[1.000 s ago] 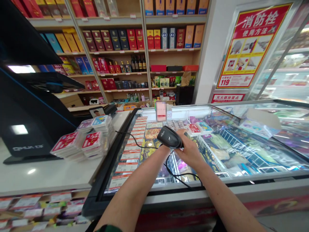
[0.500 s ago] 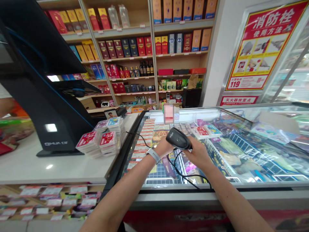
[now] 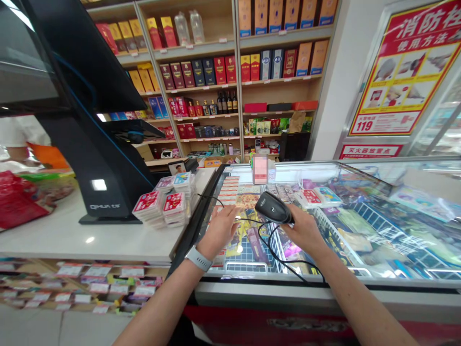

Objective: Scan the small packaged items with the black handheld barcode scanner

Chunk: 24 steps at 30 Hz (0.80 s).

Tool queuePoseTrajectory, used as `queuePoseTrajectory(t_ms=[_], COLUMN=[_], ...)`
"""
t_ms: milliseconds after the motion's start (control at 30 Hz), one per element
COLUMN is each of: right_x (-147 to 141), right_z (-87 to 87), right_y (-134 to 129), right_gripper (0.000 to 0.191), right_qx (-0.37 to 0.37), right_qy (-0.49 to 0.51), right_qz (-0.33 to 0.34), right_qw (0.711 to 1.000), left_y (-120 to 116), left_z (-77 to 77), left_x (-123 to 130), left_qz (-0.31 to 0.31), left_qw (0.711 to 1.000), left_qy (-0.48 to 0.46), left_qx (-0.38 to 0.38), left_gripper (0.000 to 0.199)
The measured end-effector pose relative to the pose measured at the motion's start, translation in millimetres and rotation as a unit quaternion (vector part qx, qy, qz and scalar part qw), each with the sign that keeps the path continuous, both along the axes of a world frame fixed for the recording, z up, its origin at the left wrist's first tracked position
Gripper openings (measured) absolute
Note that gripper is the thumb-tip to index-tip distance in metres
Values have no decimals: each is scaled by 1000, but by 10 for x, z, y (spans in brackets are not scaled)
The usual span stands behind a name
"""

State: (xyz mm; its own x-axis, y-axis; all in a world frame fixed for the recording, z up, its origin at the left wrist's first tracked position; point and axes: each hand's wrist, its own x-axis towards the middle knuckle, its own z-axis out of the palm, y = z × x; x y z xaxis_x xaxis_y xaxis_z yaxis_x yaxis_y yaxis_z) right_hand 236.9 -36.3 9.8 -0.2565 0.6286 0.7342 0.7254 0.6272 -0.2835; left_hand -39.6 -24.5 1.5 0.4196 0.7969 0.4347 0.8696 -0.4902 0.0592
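My right hand grips a black handheld barcode scanner above the glass top of a chest freezer. The scanner's head points up and to the left. Its thin black cable hangs in loops below it. My left hand, with a grey watch band on the wrist, is apart from the scanner, its fingers stretched forward over the glass. The cable runs behind or under these fingers; whether they touch it I cannot tell. Under the glass lie packaged frozen goods in wire baskets.
Left of the freezer is a white counter with stacked small packs and a black checkout terminal. Red and blue packs rest on the freezer. Shelves of boxes and bottles stand behind. Another person's arm shows at far left.
My left hand has come away from the scanner, moving left and toward me, its fingers opening out. My right hand still holds the scanner. The view has shifted slightly left.
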Motion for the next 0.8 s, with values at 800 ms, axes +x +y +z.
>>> queuePoseTrajectory(t_ms=[800], right_x=[4], right_z=[23], right_y=[-17], right_gripper=[28], right_qx=[-21], right_qy=[5], right_qz=[1], right_qw=[1000], left_y=[-275], left_z=[145], left_x=[-920], left_qz=[305], left_qw=[938], left_qy=[-47], left_qx=[159], left_gripper=[50])
